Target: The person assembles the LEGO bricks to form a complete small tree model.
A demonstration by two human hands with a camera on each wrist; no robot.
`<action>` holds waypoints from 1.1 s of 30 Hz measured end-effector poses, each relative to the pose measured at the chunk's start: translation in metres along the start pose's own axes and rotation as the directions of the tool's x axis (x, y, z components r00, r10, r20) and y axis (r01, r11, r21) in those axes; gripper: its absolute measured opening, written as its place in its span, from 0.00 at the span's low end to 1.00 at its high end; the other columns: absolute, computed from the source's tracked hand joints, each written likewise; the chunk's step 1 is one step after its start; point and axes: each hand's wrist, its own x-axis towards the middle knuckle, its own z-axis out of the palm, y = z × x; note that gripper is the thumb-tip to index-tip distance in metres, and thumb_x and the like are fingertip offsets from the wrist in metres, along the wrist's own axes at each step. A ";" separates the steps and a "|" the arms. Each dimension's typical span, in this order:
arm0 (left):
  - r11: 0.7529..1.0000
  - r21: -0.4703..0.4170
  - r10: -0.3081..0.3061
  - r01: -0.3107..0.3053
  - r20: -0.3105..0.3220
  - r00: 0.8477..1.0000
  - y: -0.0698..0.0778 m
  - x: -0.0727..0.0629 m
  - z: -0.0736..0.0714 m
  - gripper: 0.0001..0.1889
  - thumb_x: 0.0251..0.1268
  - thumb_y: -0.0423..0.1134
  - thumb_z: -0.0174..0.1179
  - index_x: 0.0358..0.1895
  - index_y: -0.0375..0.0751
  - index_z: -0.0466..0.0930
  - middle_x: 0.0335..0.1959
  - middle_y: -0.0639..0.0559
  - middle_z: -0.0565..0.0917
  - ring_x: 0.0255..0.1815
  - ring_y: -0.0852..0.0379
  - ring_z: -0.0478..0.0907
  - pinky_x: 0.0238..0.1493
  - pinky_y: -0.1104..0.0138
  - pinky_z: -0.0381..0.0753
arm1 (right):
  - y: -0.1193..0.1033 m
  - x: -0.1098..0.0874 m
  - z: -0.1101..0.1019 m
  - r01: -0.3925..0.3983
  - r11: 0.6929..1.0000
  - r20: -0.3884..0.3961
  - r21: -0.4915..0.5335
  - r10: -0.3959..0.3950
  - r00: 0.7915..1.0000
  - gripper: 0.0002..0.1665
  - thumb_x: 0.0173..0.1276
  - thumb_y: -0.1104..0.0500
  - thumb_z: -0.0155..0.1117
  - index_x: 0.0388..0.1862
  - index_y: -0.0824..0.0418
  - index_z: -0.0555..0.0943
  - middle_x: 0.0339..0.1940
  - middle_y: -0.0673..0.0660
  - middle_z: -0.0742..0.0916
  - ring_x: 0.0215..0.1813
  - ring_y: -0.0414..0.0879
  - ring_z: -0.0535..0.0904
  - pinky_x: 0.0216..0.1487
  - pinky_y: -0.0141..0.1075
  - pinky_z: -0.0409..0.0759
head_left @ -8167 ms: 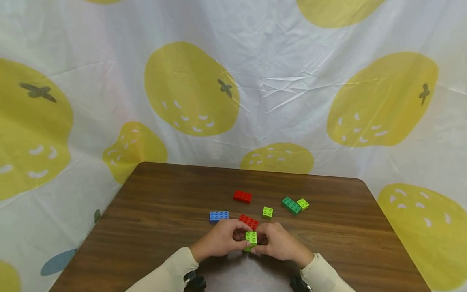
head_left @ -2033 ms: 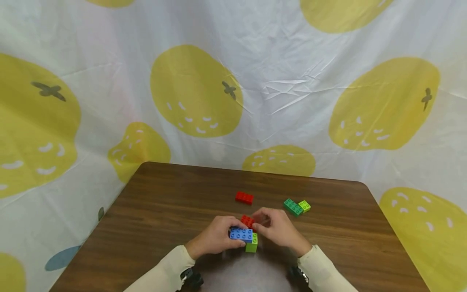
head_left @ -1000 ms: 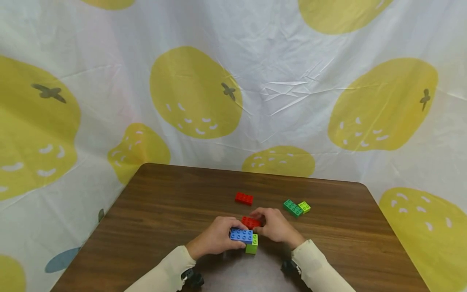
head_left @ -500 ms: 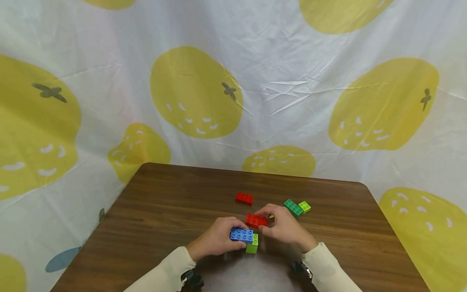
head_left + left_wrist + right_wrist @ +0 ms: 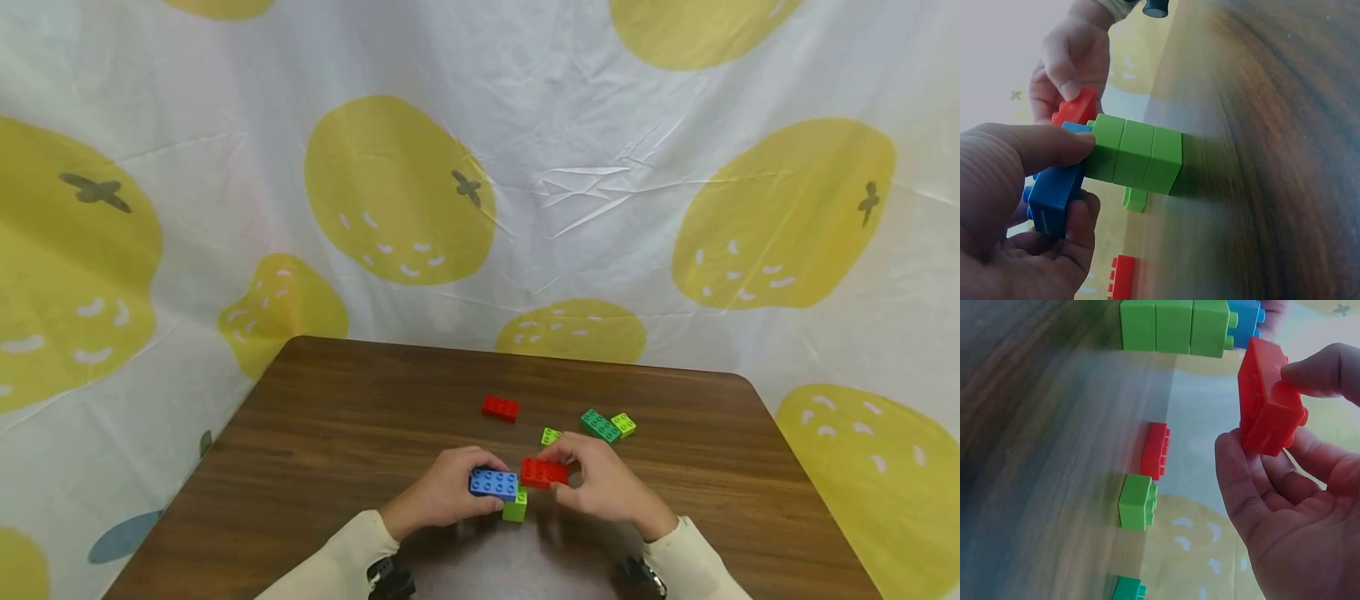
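A short stack of three lime green bricks (image 5: 1135,153) stands on the table, with a blue brick (image 5: 493,483) across part of its top and jutting out to the left. My left hand (image 5: 442,492) pinches that blue brick between thumb and fingers. To the right, my right hand (image 5: 606,485) holds a red brick (image 5: 1267,400) by its sides, raised level with the top of the stack. In the head view the red brick (image 5: 543,472) is beside the blue one, a small gap between them. Some green studs (image 5: 1231,331) show uncovered in the right wrist view.
Behind the hands, a second red brick (image 5: 500,407) lies on the wooden table (image 5: 360,417). A small lime brick (image 5: 550,436) sits just beyond my right fingers. Farther right, a dark green brick (image 5: 600,425) touches another lime brick (image 5: 623,424). A lemon-print curtain (image 5: 570,217) hangs behind.
Eight seconds ago both hands held the lime stack, while the blue and red bricks lay on the table. Lately my right hand has lifted the red brick and brought it nearer; my left has stayed put.
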 end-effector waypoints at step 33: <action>0.999 -0.017 0.030 -0.030 -0.015 0.999 0.002 0.001 -0.007 0.17 0.62 0.45 0.77 0.53 0.49 0.88 0.47 0.56 0.89 0.42 0.67 0.79 0.46 0.72 0.81 | -0.010 0.001 0.022 0.090 0.996 -0.033 -0.007 -0.091 0.995 0.14 0.64 0.57 0.80 0.48 0.50 0.89 0.38 0.41 0.89 0.37 0.33 0.80 0.37 0.31 0.82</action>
